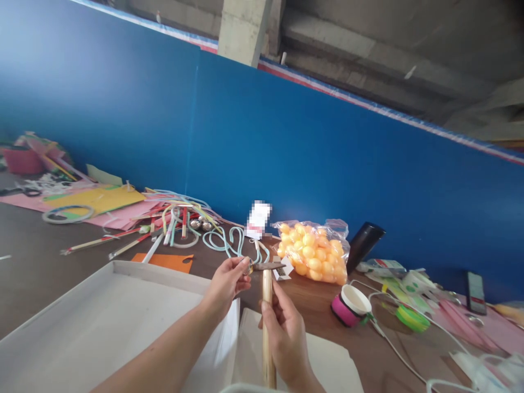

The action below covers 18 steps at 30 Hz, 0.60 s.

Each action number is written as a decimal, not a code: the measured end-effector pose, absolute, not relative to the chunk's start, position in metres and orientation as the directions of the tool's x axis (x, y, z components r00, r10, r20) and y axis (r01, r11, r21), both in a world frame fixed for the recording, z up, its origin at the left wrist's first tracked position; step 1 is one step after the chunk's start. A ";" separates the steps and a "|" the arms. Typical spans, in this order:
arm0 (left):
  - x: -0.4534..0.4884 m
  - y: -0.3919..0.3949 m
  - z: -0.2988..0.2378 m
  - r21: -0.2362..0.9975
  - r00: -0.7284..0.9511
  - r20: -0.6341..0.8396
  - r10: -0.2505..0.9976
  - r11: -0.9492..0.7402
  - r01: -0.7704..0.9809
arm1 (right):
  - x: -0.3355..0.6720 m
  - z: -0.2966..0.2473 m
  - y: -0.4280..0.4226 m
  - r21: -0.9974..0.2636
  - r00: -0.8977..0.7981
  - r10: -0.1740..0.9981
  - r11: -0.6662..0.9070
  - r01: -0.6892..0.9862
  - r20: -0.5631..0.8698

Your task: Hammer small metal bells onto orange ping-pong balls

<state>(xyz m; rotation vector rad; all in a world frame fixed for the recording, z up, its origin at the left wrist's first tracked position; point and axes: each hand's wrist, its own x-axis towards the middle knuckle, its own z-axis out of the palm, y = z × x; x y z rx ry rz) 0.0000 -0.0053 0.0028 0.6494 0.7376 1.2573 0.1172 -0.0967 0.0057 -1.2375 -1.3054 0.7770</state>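
- My right hand is closed around the wooden handle of a hammer, its head uppermost.
- My left hand pinches a small shiny piece between thumb and fingers, at one end of the hammer's head; I cannot tell whether the two touch.
- Both things are above the brown table, between the white tray on my left and the bag of orange balls beyond, to the right.

Clear bag of orange balls beside black cylinder; blue partition behind.
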 end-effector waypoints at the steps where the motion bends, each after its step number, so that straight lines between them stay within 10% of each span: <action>1: 0.000 -0.005 0.003 0.777 0.142 -0.131 0.981 0.191 -0.600 | 0.118 0.005 -0.096 -0.947 0.155 0.949 0.239 0.216 0.275; 18: -0.005 -0.007 0.006 0.640 0.256 -0.197 0.946 0.322 -0.697 | 0.128 -0.025 -0.084 -0.911 0.089 0.988 0.080 0.405 0.126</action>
